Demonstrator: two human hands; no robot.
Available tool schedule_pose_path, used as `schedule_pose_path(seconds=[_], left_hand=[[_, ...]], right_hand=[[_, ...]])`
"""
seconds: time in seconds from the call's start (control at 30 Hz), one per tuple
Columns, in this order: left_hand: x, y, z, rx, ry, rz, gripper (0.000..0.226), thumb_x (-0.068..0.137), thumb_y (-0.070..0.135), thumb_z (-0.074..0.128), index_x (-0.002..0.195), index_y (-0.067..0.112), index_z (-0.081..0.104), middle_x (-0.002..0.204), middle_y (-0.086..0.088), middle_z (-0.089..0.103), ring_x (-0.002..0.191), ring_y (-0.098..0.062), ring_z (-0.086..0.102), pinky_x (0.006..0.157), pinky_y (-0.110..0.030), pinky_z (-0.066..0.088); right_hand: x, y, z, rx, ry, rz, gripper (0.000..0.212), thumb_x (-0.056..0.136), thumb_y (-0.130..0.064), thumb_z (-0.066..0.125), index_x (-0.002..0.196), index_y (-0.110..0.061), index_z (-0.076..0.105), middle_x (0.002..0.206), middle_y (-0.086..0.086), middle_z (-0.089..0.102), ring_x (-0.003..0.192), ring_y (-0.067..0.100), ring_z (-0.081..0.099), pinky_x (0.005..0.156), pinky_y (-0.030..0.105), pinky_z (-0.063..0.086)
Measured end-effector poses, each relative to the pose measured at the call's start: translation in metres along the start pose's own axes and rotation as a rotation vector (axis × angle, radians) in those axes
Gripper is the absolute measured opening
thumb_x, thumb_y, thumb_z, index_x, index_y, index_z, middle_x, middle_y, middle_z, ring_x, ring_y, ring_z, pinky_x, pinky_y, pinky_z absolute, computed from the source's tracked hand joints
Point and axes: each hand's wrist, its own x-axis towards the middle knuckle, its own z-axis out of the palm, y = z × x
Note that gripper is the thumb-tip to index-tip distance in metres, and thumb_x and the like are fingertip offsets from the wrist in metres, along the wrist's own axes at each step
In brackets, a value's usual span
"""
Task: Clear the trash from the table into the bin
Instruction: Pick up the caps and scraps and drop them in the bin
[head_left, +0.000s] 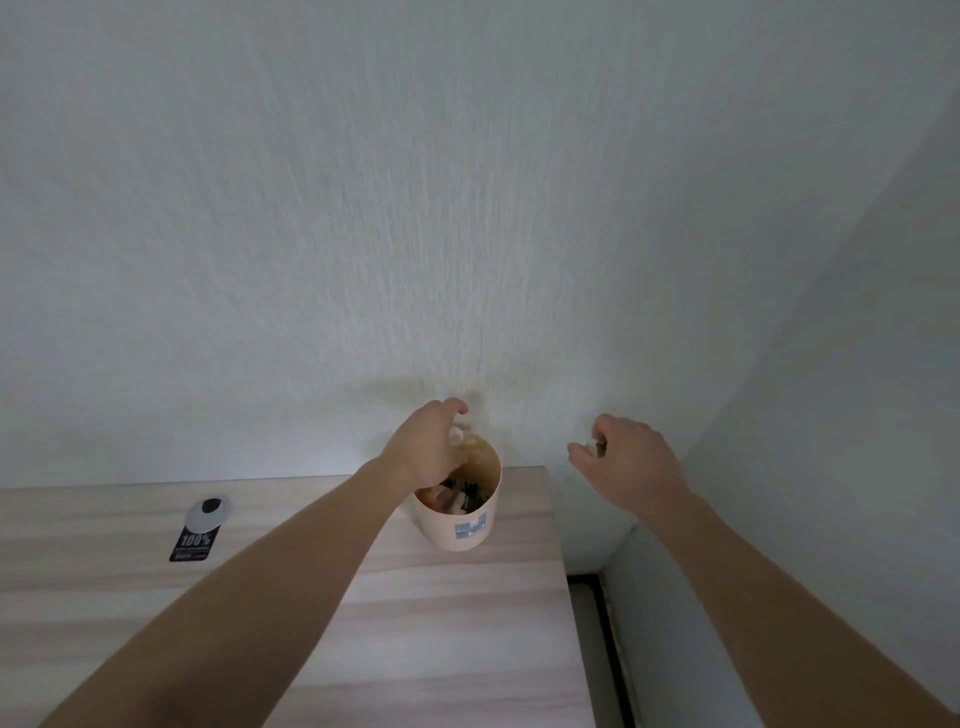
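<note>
The left hand (428, 441) hangs over the bin's mouth, fingers curled loosely around a small pale piece of trash (457, 435). The right hand (628, 457), off past the counter edge at the bin's 3 o'clock, pinches a small white bit (591, 445) between its fingertips. The beige bin (462, 525) stands near the far right corner of the wooden counter (441, 623), with mixed trash inside. At the bin's 9 o'clock, well apart, lies a black tag (191, 543) with a round disc (209, 509) at its top.
</note>
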Motion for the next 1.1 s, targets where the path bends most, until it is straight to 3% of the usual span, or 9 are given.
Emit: schedule_pose_path(seconds=[0.13,0.27,0.4,0.7,0.9,1.1], left_hand=[[-0.001,-0.004,0.003,0.049,-0.059,-0.008,0.070,0.082,0.031,0.069,0.142,0.026,0.034,0.140,-0.003,0.045,0.124,-0.023,0.048,0.098,-0.035,0.045],[-0.003,-0.010,0.001,0.098,-0.005,0.029,0.065,0.092,0.037,0.056,0.148,0.021,0.027,0.156,-0.003,0.027,0.141,-0.024,0.028,0.112,-0.038,0.030],[-0.006,-0.014,-0.007,0.171,0.075,0.055,0.061,0.096,0.037,0.047,0.149,0.016,0.025,0.159,-0.008,0.018,0.147,-0.025,0.014,0.119,-0.038,0.016],[-0.033,-0.026,-0.043,0.278,0.202,0.063,0.051,0.097,0.030,0.040,0.144,0.011,0.033,0.153,-0.011,0.031,0.142,-0.027,0.024,0.118,-0.040,0.019],[-0.062,-0.050,-0.071,0.308,0.258,0.052,0.048,0.096,0.030,0.043,0.139,0.009,0.042,0.141,-0.010,0.046,0.132,-0.028,0.039,0.111,-0.039,0.029],[-0.089,-0.082,-0.099,0.323,0.288,0.020,0.048,0.096,0.032,0.043,0.138,0.008,0.043,0.139,-0.011,0.047,0.130,-0.030,0.041,0.110,-0.041,0.030]], right_hand=[[0.001,0.002,0.003,-0.002,-0.020,0.006,0.035,0.083,-0.044,0.057,0.067,-0.016,0.043,0.063,-0.001,0.050,0.055,0.015,0.041,0.055,0.032,0.037],[0.002,0.001,0.004,0.005,-0.016,-0.004,0.035,0.084,-0.044,0.057,0.069,-0.015,0.045,0.064,0.000,0.051,0.055,0.014,0.041,0.054,0.031,0.035],[0.002,-0.005,0.002,-0.001,-0.012,-0.004,0.033,0.084,-0.044,0.057,0.070,-0.015,0.045,0.067,0.001,0.052,0.056,0.014,0.042,0.055,0.031,0.036],[-0.012,-0.032,-0.015,-0.054,-0.004,-0.013,0.032,0.083,-0.045,0.055,0.068,-0.020,0.041,0.068,-0.001,0.049,0.059,0.015,0.044,0.052,0.030,0.032],[-0.023,-0.070,-0.018,-0.069,0.007,-0.040,0.030,0.083,-0.044,0.054,0.075,-0.017,0.046,0.074,0.000,0.051,0.067,0.020,0.050,0.058,0.031,0.035],[-0.021,-0.110,-0.003,-0.056,-0.021,-0.094,0.030,0.084,-0.045,0.056,0.082,-0.015,0.051,0.084,0.001,0.051,0.076,0.023,0.053,0.066,0.032,0.042]])
